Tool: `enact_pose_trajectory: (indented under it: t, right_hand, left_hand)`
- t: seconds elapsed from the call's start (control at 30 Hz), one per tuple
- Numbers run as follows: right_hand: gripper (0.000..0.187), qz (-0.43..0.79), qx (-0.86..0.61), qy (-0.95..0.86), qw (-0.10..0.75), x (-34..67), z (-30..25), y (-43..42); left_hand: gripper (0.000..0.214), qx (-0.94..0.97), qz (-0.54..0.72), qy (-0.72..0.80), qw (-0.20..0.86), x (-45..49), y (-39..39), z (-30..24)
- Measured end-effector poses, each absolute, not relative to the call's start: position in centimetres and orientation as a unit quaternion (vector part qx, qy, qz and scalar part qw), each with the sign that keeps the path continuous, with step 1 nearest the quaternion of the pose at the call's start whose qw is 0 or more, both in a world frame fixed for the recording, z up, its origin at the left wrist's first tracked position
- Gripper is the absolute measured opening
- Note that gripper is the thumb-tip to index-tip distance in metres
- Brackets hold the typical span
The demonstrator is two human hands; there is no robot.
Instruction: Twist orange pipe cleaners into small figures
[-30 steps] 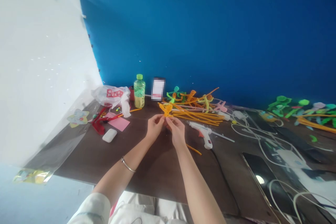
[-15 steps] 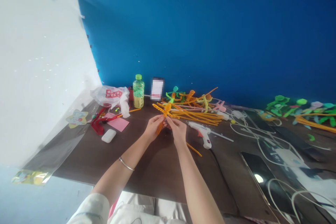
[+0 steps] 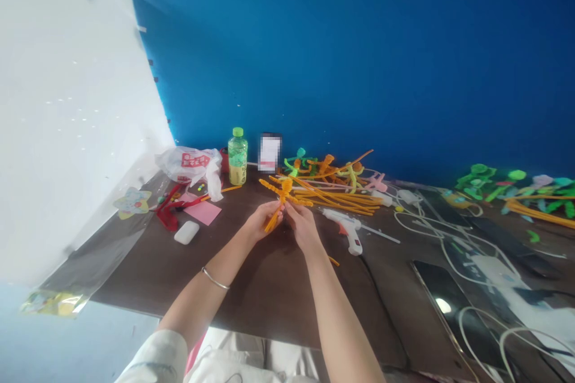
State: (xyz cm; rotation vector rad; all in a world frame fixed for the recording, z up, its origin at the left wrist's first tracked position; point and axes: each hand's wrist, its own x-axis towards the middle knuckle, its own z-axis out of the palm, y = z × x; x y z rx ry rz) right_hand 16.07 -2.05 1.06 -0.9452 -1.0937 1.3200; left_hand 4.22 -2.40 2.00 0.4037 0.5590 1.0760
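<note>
Between my hands is an orange pipe-cleaner figure (image 3: 286, 187), with a round head, two twisted arms spread sideways and legs pointing down toward me. My left hand (image 3: 263, 219) is closed on its lower body and legs. My right hand (image 3: 302, 222) pinches the body from the other side, fingertips close to those of the left. Behind and right of the figure lies a bundle of loose orange pipe cleaners (image 3: 345, 200). One short orange pipe-cleaner end (image 3: 333, 261) shows beside my right forearm.
A white glue gun (image 3: 353, 232) lies right of my hands, its black cord running toward me. Farther right are a phone (image 3: 442, 305) and white cables (image 3: 426, 233). Left are red-handled scissors (image 3: 168, 215), pink paper (image 3: 204, 211), a white case (image 3: 186, 232) and a green-capped bottle (image 3: 238, 158).
The figure has tilted slightly, and its legs show more clearly below my left fingers. Less of the orange strand by my right forearm is visible.
</note>
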Motion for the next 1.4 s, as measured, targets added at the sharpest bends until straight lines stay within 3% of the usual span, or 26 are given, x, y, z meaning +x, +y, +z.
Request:
enact_pose_trajectory:
  t: [0.27,0.53,0.77,0.87,1.0,1.17,1.27,1.4]
  right_hand:
    - [0.022,0.588,-0.338,-0.442,0.587,15.4,1.0,-2.6]
    - [0.022,0.639,-0.335,-0.408,0.559,15.3,0.2,-2.2]
    - [0.022,0.648,-0.33,-0.348,0.592,14.8,0.8,-2.8]
    - [0.022,0.631,-0.347,-0.353,0.598,15.0,0.9,-2.6]
    - [0.026,0.523,-0.408,-0.388,0.639,15.4,0.5,-2.1]
    - [0.032,0.416,-0.483,-0.434,0.637,15.4,0.3,-2.1]
    - [0.029,0.369,-0.502,-0.482,0.616,15.4,0.6,-2.4]
    - [0.021,0.297,-0.492,-0.56,0.596,15.5,1.2,-2.6]
  left_hand:
    - [0.01,0.104,0.403,0.21,0.885,3.2,-2.4,2.0]
    - [0.019,0.141,0.436,0.23,0.858,2.9,-2.7,1.5]
    - [0.025,0.217,0.334,0.234,0.887,3.9,-2.3,1.7]
    - [0.035,0.323,0.394,0.32,0.799,4.9,-2.1,1.3]
    - [0.02,0.473,0.548,0.427,0.542,5.6,-2.3,0.4]
    - [0.014,0.626,0.557,0.46,0.293,5.3,-2.8,0.2]
    - [0.02,0.639,0.551,0.459,0.277,5.1,-2.7,0.3]
    - [0.025,0.568,0.58,0.442,0.382,5.1,-2.1,-0.2]
